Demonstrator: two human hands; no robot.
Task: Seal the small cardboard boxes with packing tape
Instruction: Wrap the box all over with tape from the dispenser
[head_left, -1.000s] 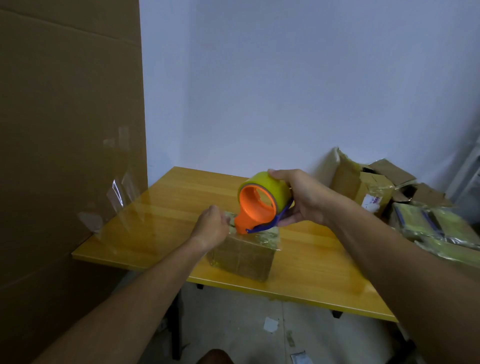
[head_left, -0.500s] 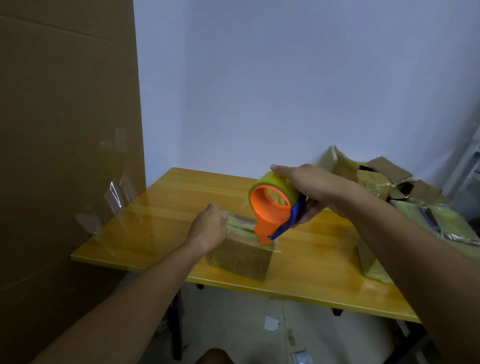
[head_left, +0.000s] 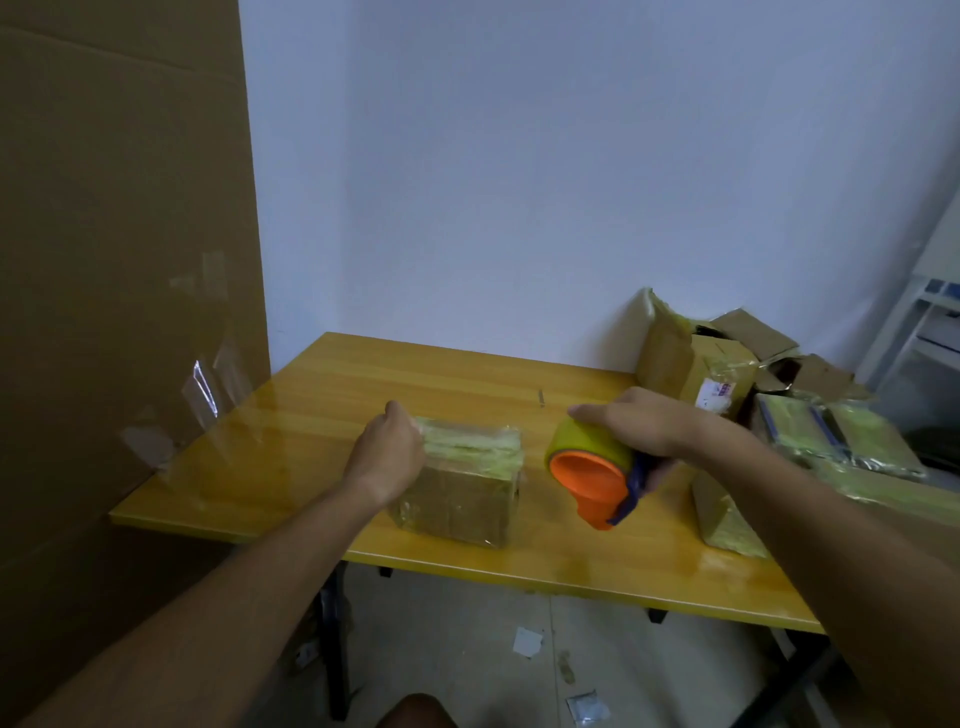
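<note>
A small cardboard box wrapped in glossy tape sits near the front edge of the yellow wooden table. My left hand grips the box's left top edge. To the right of the box, my right hand holds an orange tape dispenser with a yellow tape roll, tilted down just above the tabletop and apart from the box.
More cardboard boxes and taped packages pile up at the table's right end; one box stands under my right forearm. A big cardboard sheet with tape strips stuck on it leans at the left. Paper scraps lie on the floor.
My right hand has carried the dispenser off the box's top, rightward and down toward the table. My left hand stays on the box's left edge.
</note>
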